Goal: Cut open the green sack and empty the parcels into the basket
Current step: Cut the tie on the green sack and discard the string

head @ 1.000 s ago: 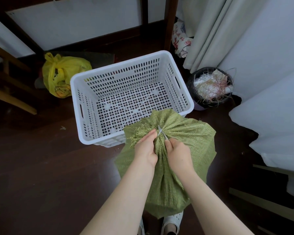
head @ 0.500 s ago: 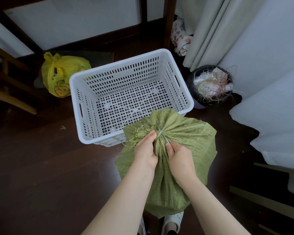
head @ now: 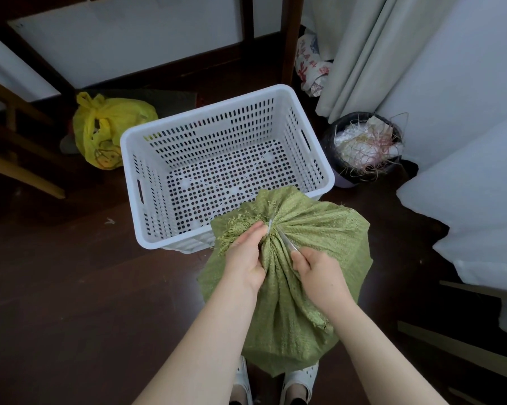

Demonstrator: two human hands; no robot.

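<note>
The green sack point(head: 313, 229) stands upright on the floor point(head: 71, 287) at the near right corner of the white basket point(head: 205, 114), tied neck uppermost. The left hand point(head: 245, 258) pinches the gathered neck from the left. The right hand point(head: 319, 273), fingers curled, holds a slim blade point(head: 284, 240) angled far-left, tip at the tie.

Legible text: none, the red print on the crumpled white bag point(head: 310, 68) beyond the white basket point(head: 278, 90), off its far right corner, being too blurred to read.
</note>
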